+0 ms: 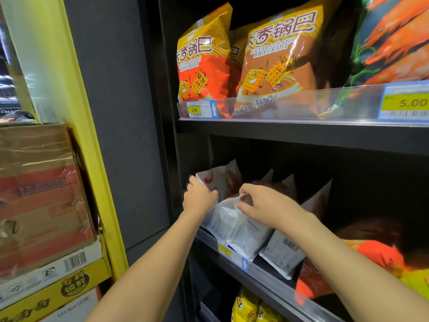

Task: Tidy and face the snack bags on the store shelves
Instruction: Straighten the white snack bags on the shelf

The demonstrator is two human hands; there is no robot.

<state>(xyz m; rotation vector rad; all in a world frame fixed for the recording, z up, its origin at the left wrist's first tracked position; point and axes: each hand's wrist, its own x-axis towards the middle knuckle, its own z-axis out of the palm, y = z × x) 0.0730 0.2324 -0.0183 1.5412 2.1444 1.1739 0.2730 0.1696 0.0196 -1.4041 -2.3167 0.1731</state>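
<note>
On the middle shelf (274, 280), at its left end, the left hand (199, 198) curls round the top corner of the upright rear white snack bag (224, 180), while the right hand (267, 205) pinches the top edge of the front white snack bag (243, 235) leaning just before it.

Arms outstretched: left hand (199, 197) grips rear bag (223, 177), right hand (269, 204) pinches front bag (232, 220).
</note>
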